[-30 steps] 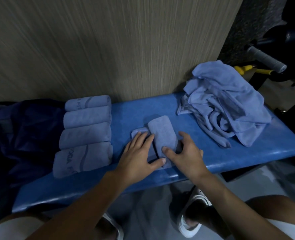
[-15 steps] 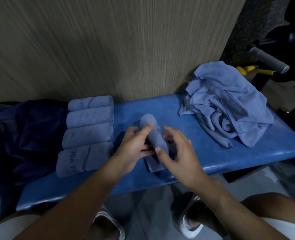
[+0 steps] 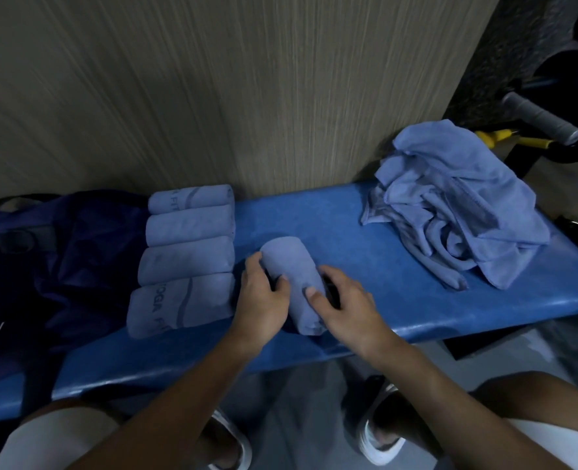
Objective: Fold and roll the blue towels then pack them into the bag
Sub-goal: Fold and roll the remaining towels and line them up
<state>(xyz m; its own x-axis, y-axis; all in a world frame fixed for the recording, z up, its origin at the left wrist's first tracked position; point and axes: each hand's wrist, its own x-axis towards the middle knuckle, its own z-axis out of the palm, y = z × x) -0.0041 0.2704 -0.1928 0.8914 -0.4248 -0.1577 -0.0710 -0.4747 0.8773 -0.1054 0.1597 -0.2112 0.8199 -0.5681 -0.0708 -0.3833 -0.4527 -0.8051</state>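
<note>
blue rolled towel [image 3: 292, 283] lies on the blue bench [image 3: 365, 239]. left hand [image 3: 262, 305] and right hand [image 3: 346, 305] curl their fingers around it, one on each side.

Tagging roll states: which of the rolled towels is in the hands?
The lone roll at the bench centre, gripped by left hand and right hand, pointing away from the person. The four-roll row lies crosswise by the bag, not held.
</note>
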